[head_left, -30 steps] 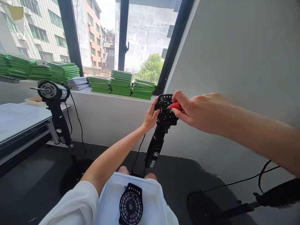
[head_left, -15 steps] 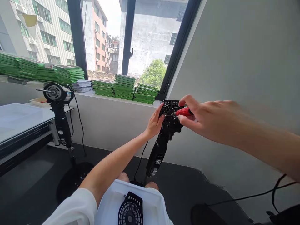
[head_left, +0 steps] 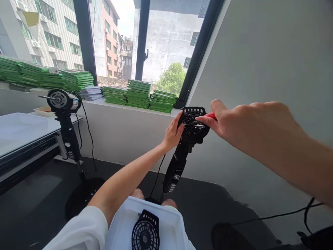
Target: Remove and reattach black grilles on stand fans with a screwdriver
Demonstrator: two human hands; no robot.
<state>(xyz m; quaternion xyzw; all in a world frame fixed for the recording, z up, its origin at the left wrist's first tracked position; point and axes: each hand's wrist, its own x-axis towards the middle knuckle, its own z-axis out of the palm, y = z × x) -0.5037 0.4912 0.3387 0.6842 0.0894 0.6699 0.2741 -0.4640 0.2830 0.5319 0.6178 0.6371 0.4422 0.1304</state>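
Note:
A black slotted motor cover (head_left: 193, 110) sits on the head of a stand fan, above its black column (head_left: 173, 170). My left hand (head_left: 172, 134) grips the cover's left edge, fingers along the side and thumb on the front near the screwdriver's tip. In my right hand (head_left: 240, 121) is a screwdriver (head_left: 212, 115) with a red handle, mostly hidden by the fingers. Its thin shank slants down left onto the cover by my left thumb. A shiny motor shaft (head_left: 199, 126) sticks out below the shank.
On my lap rests a white tray (head_left: 170, 222) holding another black slotted cover (head_left: 145, 231). A second fan stand with a bare motor (head_left: 59, 100) stands at left beside a table (head_left: 28, 139). Green stacks (head_left: 137, 95) line the windowsill. A cable (head_left: 275, 215) crosses the lower right.
My right hand has turned and shifted slightly right, tilting the screwdriver and uncovering the motor shaft. My left hand keeps its hold on the cover.

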